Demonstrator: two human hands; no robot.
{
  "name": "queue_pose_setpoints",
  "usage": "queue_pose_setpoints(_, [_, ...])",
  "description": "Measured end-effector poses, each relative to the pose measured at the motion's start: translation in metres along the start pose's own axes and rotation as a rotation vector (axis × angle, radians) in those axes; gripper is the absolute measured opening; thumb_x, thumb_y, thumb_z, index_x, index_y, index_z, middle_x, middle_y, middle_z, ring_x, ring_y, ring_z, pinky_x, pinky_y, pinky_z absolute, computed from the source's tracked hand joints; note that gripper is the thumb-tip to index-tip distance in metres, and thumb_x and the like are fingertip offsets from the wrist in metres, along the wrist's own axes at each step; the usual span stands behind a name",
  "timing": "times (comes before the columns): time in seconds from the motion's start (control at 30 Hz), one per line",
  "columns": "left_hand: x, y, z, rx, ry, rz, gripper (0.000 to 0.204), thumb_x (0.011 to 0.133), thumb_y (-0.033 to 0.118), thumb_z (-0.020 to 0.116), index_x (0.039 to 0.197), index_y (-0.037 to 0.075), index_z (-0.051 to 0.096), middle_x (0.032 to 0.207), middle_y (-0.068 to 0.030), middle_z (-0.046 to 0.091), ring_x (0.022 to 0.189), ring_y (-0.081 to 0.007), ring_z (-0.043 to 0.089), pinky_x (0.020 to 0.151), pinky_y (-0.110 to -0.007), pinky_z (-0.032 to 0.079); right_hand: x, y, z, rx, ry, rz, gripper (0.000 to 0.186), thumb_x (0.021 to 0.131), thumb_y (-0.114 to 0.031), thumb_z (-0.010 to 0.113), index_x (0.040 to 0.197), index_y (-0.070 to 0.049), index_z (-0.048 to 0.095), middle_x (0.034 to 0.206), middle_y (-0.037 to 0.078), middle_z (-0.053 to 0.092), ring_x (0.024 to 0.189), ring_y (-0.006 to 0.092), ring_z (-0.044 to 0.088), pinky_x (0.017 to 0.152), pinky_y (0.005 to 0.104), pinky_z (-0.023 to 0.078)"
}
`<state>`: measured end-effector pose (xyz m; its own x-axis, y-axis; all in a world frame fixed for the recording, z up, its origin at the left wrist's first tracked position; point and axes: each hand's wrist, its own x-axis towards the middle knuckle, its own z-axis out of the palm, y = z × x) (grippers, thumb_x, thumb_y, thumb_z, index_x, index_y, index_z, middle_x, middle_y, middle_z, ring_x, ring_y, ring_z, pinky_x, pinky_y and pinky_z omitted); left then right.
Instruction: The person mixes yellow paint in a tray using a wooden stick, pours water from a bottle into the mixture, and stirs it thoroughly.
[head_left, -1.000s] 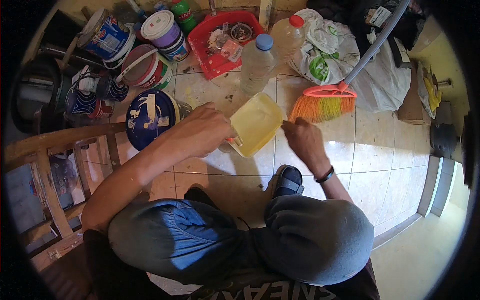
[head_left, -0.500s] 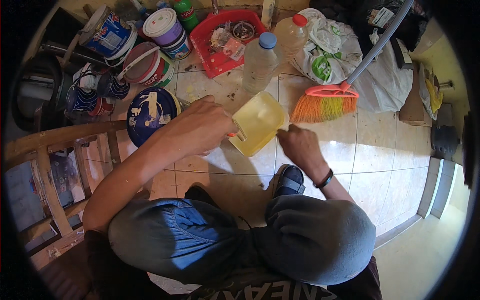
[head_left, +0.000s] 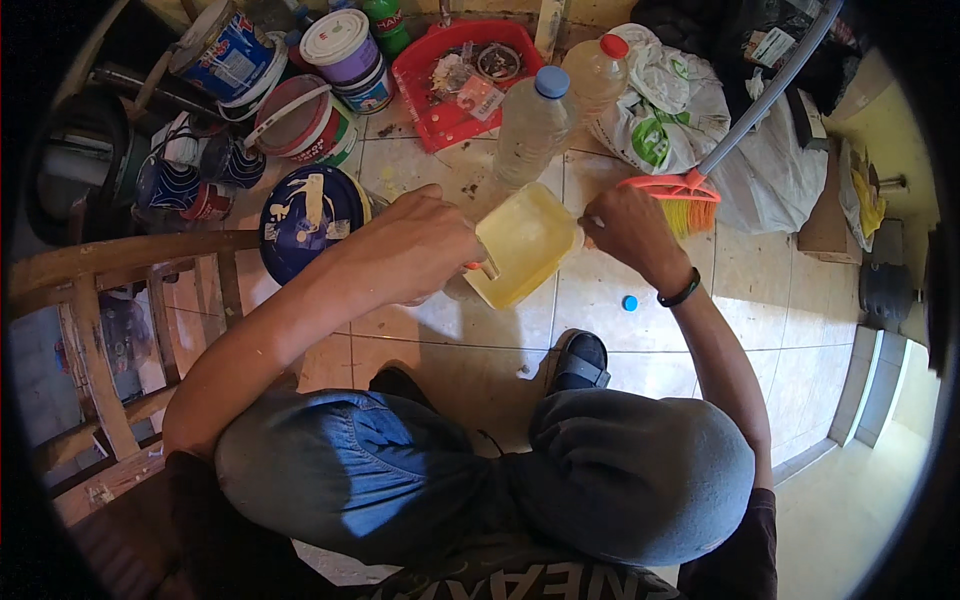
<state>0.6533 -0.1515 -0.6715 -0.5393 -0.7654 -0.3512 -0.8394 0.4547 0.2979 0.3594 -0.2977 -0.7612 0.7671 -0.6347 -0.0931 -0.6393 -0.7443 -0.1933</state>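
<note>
My left hand (head_left: 425, 240) is closed around a slim tool that looks like a paintbrush (head_left: 490, 264). A bit of orange handle and a flat metallic part show past the fingers; the rest is hidden. That tip lies over the near left edge of a shallow yellow plastic tub (head_left: 535, 225), which has a pale, shiny inside. At the tub's right corner, my right hand (head_left: 632, 232) pinches the rim between thumb and fingers. On the floor below my right hand lies a small blue cap (head_left: 629, 303).
Beyond the tub stand a blue-capped bottle (head_left: 533, 130) and a red-capped bottle (head_left: 596, 75). A red dustpan (head_left: 425, 110) holds debris. A broom (head_left: 690, 200) leans at right beside plastic bags (head_left: 660, 120). Left are paint buckets (head_left: 300, 240) and a wooden chair frame (head_left: 140, 260).
My right hand has risen up and to the right, still at the tub's corner, now in front of the broom. The blue cap on the floor has come into view. My left hand has barely moved.
</note>
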Motion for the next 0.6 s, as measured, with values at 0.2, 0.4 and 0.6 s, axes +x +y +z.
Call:
queue_pose_setpoints(0.2, [-0.002,-0.003,0.01,-0.046,0.046,-0.017,0.038,0.078,0.007,0.081,0.116,0.011,0.083,0.104,-0.0084,0.078,0.109,-0.0267,0.073,0.102,-0.042,0.048,-0.011,-0.021,0.009,-0.038,0.124,-0.092,0.016,0.092,-0.016,0.072,0.082,-0.006,0.078,0.082,0.019,0.073,0.072,0.0385,0.074,0.067,0.0503,0.06])
queue_pose_setpoints(0.4, [0.002,-0.002,0.008,-0.054,0.013,0.017,0.033,0.082,0.009,0.079,0.115,0.011,0.083,0.103,-0.0085,0.077,0.109,-0.0259,0.072,0.101,-0.042,0.048,-0.069,-0.048,0.026,-0.05,-0.038,-0.005,0.014,0.093,-0.013,0.068,0.083,-0.006,0.075,0.085,0.018,0.073,0.072,0.036,0.075,0.065,0.0489,0.06])
queue_pose_setpoints(0.6, [0.001,-0.003,0.005,-0.007,0.017,0.006,0.033,0.083,0.008,0.077,0.115,0.012,0.083,0.103,-0.0087,0.077,0.109,-0.0263,0.072,0.101,-0.043,0.048,-0.078,-0.076,0.028,0.237,-0.105,0.034,0.016,0.098,-0.023,0.075,0.1,-0.011,0.086,0.085,0.018,0.074,0.079,0.0398,0.074,0.073,0.0519,0.059])
